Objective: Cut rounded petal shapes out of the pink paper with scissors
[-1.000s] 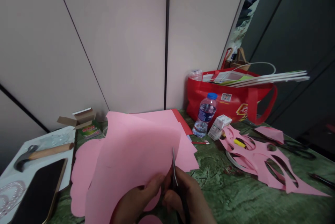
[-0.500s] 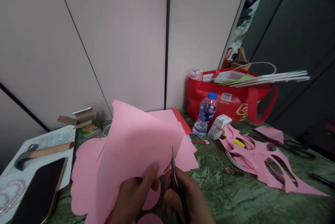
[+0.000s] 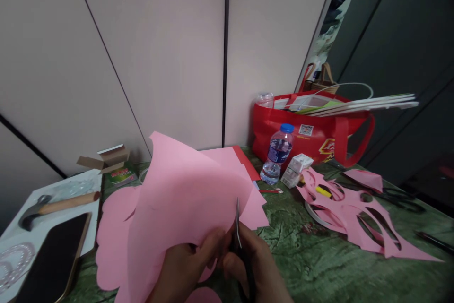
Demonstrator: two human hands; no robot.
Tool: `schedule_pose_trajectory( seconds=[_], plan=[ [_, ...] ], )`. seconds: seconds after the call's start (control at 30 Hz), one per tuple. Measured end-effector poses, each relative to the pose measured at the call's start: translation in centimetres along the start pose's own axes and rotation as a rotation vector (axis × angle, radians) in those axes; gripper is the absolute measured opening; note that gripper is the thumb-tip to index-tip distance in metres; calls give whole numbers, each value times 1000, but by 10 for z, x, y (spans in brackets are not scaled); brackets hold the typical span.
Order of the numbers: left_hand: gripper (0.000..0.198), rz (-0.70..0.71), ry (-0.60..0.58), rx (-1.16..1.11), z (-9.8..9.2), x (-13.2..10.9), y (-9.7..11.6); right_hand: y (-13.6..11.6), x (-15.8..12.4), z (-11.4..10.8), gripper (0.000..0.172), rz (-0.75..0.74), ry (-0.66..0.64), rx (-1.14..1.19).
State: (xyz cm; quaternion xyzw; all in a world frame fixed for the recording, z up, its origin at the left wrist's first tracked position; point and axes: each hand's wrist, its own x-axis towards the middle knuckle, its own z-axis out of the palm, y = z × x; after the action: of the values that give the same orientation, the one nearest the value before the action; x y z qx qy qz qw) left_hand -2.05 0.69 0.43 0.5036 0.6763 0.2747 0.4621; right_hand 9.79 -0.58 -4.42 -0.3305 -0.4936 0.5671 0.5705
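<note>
1. Pink sheet (image 3: 184, 194): held up off the table (image 3: 301, 265), front centre. Its top curls toward the wall and its lower edge is in our hands.
2. Left hand (image 3: 180, 270): closed on the sheet's lower edge, pinching it between thumb and fingers.
3. Right hand (image 3: 255, 270): closed round the handles of the scissors (image 3: 237, 225). The blades point up, with the tip at the sheet's right edge. They look nearly shut, and we cannot tell how deep they bite into the paper.
4. Step in hand, as we judge it: mid-cut along the sheet's right side, with the shape not yet freed.
5. The next move calls for opening the blades and feeding the sheet in with the left hand. On curves we should turn the paper rather than the scissors, and keep the left fingers off the blade line.
6. Under the sheet: flat paper (image 3: 109, 237), also pink, lies on the table with a scalloped edge at left. A red sheet (image 3: 244, 159) peeks out behind it.
7. Right of us: pink offcuts (image 3: 354, 220) full of holes, with a tape ring (image 3: 315, 213) partly under them and black scissors (image 3: 397, 196) beyond. A bottle (image 3: 278, 154) and a small box (image 3: 297, 168) stand just beside the red bag (image 3: 319, 137) at the back.
8. Left of us: a hammer (image 3: 60, 203) and a phone (image 3: 56, 258) on a white tray (image 3: 21, 232), with an open carton (image 3: 113, 161) behind.
</note>
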Motion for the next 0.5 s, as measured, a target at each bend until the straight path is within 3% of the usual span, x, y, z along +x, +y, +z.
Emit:
schedule_pose_trajectory(
  seconds=[0.27, 0.5],
  plan=[
    [42, 3, 57, 19, -1, -7, 8, 5, -2, -2, 26, 7, -17, -16],
    [38, 135, 117, -89, 1, -7, 11, 11, -1, -4, 12, 50, -20, -27]
  ],
)
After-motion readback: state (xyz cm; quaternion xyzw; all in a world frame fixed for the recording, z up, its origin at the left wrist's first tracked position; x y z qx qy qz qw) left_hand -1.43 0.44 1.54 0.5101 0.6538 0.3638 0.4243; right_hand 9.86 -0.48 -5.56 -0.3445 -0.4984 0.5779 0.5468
